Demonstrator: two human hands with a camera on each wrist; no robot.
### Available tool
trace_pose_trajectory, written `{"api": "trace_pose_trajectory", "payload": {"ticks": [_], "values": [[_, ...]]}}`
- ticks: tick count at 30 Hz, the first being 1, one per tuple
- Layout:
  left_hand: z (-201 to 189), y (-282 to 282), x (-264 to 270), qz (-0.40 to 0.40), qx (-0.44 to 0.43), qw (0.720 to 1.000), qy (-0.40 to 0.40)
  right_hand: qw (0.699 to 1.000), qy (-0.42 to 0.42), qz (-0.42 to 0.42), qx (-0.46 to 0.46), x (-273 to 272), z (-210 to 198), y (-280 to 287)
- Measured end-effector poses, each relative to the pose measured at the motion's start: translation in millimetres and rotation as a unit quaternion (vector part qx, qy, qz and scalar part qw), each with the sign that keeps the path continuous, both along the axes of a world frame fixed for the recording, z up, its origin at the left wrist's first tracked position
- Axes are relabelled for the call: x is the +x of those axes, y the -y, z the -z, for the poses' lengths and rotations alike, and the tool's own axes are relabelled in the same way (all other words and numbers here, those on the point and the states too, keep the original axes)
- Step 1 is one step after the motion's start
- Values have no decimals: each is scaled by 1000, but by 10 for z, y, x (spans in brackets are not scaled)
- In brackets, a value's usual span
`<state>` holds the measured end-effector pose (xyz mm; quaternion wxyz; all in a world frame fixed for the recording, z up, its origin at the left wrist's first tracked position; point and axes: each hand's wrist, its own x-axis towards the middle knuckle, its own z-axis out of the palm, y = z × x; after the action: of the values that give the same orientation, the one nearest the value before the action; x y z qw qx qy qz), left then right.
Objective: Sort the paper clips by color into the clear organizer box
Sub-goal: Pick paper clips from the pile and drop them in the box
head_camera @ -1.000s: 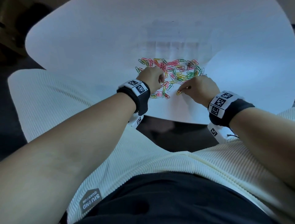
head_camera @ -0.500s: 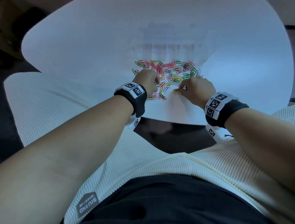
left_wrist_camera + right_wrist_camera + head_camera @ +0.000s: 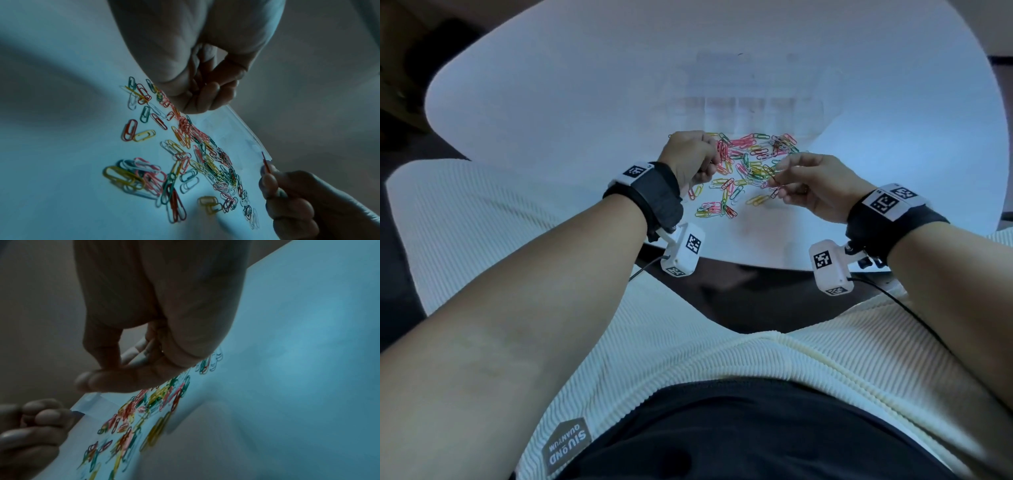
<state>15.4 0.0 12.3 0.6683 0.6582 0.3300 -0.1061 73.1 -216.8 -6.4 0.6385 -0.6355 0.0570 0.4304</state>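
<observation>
Now right hand [image 3: 812, 188] grip pinching red paper clip [image 3: 265, 163], left hand [image 3: 690, 159] fingers curled, contents unclear

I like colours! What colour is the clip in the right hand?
Red paper clip, pinched by the right hand; left wrist view.

My head camera looks forward and down over my lap at the table [image 3: 551, 102] and the clips [image 3: 743, 161], with both wrists in sight. My left wrist camera sits close under that hand [image 3: 205, 91], facing the same clips and my right hand [image 3: 292, 194]. The right wrist camera looks past its own hand [image 3: 144, 353], blurred.
</observation>
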Motion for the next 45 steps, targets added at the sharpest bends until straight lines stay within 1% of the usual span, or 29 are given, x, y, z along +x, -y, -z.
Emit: {"api": "trace_pose_trajectory", "payload": {"ticks": [1, 2, 3, 4, 5, 6, 7, 8, 10, 11, 12, 13, 14, 15, 16, 17, 18, 22, 25, 26, 27, 29, 33, 35, 40, 43, 45], "values": [[15, 5, -2, 6, -13, 1000, 1, 1000, -19, -3, 15, 0, 6, -5], [39, 9, 5, 23, -8, 1000, 3, 999, -35, -8, 25, -6, 12, -21], [60, 15, 16, 59, 24, 998, 4, 998, -50, -10, 31, -21, 11, -44], [74, 29, 24, 113, 90, 990, 2, 997, -66, -10, 36, -38, 7, -70], [95, 51, 25, 165, 173, 971, 3, 996, -82, -5, 38, -54, 0, -95], [134, 69, 22, 201, 253, 946, 6, 994, -100, 0, 41, -70, -6, -119], [165, 79, 6, 223, 308, 925, 3, 993, -113, 3, 45, -86, -17, -140], [201, 89, -14, 238, 338, 911, 0, 991, -124, 7, 51, -101, -33, -161], [296, 78, -37, 259, 363, 895, 4, 990, -136, 21, 40, -121, -54, -203], [325, 67, -41, 266, 369, 891, 6, 990, -134, 26, 17, -127, -47, -228], [344, 56, -40, 268, 370, 889, 8, 994, -108, 18, -23, -140, -34, -260], [350, 49, -39, 265, 372, 890, 9, 995, -40, -15, -89, -161, -15, -291], [351, 46, -39, 262, 375, 889, 8, 980, 59, -78, -171, -184, -1, -315], [357, 47, -41, 263, 380, 887, 4, 942, 169, -150, -249, -214, 11, -340], [362, 48, -47, 266, 385, 884, -1, 894, 261, -211, -298, -258, 19, -370], [361, 49, -55, 268, 387, 882, -6, 861, 316, -246, -315, -297, 42, -396], [353, 56, -66, 272, 387, 881, -10, 845, 344, -258, -318, -336, 49, -421], [339, 72, -88, 279, 398, 874, -23, 805, 408, -267, -339, -467, 151, -517], [334, 79, -92, 281, 407, 869, -27, 769, 435, -291, -368, -503, 165, -556], [332, 81, -85, 281, 408, 868, -29, 763, 435, -297, -375, -502, 161, -554], [330, 82, -78, 282, 410, 867, -32, 763, 431, -298, -379, -494, 169, -549], [324, 83, -65, 285, 412, 865, -35, 771, 416, -290, -386, -458, 179, -534], [327, 89, -43, 288, 409, 866, -23, 800, 372, -262, -392, -338, 181, -458], [319, 90, -35, 299, 410, 861, -29, 814, 359, -246, -385, -255, 173, -393], [319, 93, -44, 317, 422, 849, -10, 869, 305, -167, -353, -102, 102, -277], [331, 105, -52, 324, 427, 844, -14, 906, 267, -125, -304, -55, 37, -230], [338, 120, -53, 323, 429, 843, -23, 929, 227, -103, -275, -41, 3, -203]]}}
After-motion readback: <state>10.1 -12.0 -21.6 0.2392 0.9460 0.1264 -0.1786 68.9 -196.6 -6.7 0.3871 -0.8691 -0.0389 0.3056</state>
